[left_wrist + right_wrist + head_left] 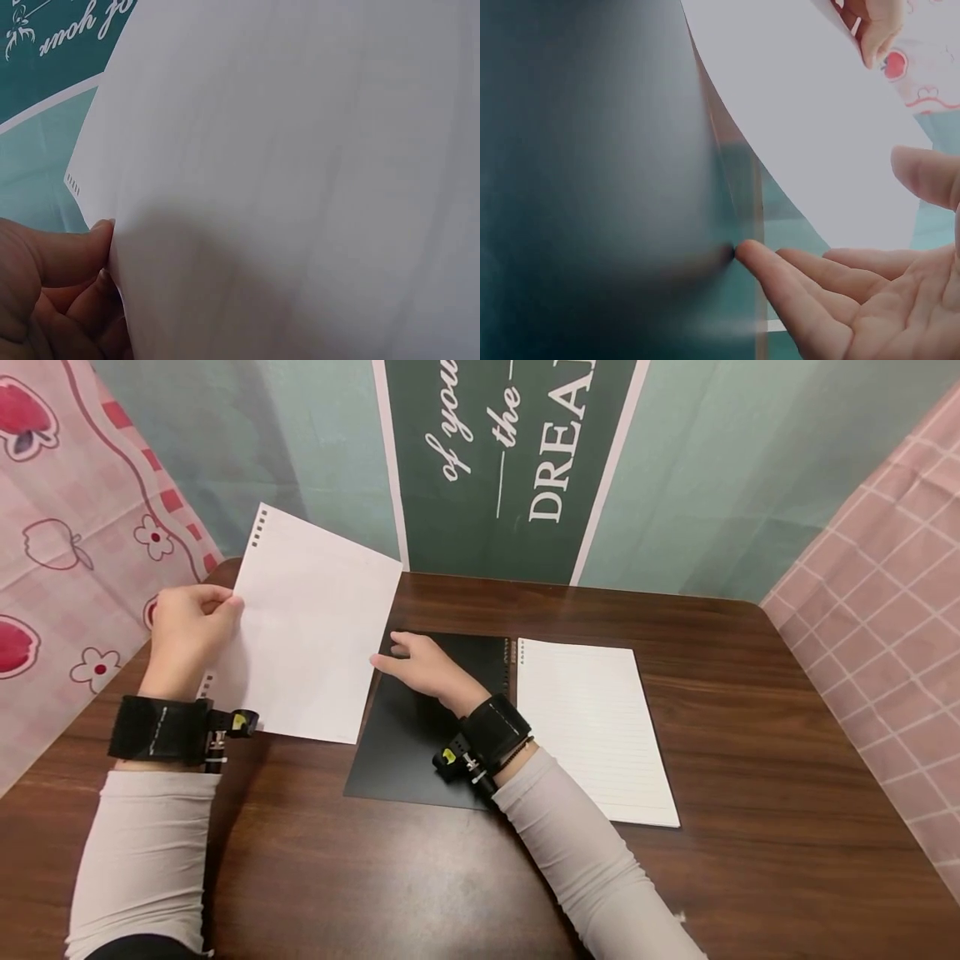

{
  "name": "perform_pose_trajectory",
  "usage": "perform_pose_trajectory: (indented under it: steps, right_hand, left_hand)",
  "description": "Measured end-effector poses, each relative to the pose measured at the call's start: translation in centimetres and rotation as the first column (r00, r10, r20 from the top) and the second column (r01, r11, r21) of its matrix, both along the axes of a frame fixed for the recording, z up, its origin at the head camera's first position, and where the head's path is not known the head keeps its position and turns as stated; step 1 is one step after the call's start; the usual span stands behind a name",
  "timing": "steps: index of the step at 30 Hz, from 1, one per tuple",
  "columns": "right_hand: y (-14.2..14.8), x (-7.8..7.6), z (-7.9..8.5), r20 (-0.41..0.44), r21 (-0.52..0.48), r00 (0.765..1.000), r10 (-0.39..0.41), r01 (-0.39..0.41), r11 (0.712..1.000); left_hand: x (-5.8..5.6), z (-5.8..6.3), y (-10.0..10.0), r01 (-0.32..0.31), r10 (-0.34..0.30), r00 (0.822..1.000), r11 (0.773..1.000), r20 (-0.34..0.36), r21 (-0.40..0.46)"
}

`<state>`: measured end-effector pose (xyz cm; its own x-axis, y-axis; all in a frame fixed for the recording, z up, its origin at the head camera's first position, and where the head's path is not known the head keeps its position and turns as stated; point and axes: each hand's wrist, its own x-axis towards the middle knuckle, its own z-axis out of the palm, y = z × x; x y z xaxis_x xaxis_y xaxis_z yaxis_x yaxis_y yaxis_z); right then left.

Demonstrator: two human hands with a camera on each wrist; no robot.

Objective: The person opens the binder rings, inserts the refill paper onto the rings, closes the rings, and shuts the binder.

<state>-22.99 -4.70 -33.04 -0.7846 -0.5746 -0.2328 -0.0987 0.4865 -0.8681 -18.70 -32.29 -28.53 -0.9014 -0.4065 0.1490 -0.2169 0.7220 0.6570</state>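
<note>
My left hand (pixel 191 631) pinches a loose white sheet of paper (pixel 318 627) by its left edge, between thumb and fingers. Small punched holes run along that edge, and the sheet is held up, tilted, left of an opened notebook. In the left wrist view the paper (pixel 285 150) fills most of the picture beside the thumb. My right hand (pixel 427 668) is over the notebook's black cover (pixel 412 760), thumb and fingers spread and holding nothing. Its fingertips come near the sheet's right edge. The notebook's lined white pages (pixel 592 727) lie flat on the right of the rings.
The notebook rests on a dark brown wooden table (pixel 750 760). A green lettered cloth (pixel 510 468) hangs behind it, with pink patterned cloths at the left (pixel 67 543) and right (pixel 892 610) sides.
</note>
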Motion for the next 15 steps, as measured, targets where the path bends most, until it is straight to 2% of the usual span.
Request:
perform_pose_trajectory:
  steps: [3,7,12,15]
  right_hand:
    - [-0.12,-0.12,-0.13,0.076,-0.056,0.997,-0.024,0.028,0.998]
    - [-0.42,-0.11,-0.18,0.186,-0.146,0.981,-0.057,0.085,0.986]
    - [-0.88,0.14,-0.02,0.283,-0.232,0.955,-0.089,0.158,0.96]
    - [-0.99,0.15,-0.01,0.354,-0.292,0.93,-0.101,0.213,0.932]
  left_hand:
    - [-0.11,0.06,0.16,-0.003,0.003,1.0,1.0,-0.006,0.011]
    - [-0.13,0.11,0.21,-0.018,0.019,1.0,1.0,-0.023,0.02]
    - [-0.1,0.16,0.19,-0.059,0.06,0.998,0.997,-0.025,0.046]
    - [-0.16,0.17,0.22,-0.077,0.078,0.997,0.995,-0.018,0.057]
